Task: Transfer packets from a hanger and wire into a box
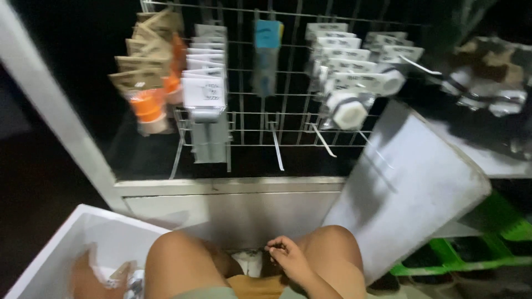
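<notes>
Two hands are at work below the wire rack (266, 83), and you are crouched in front of it. Your right hand (288, 257) sits between your knees, fingers curled together on a small pale packet (249, 263) low against the metal panel under the rack. Your left hand (88, 277) is blurred inside the white box (61, 243), down and left of the rack; I cannot tell whether it grips anything. You seem to be taking up stock. Any lift toward the rack's bare hooks (277, 147) would call for a firm pinch on the packet first.
</notes>
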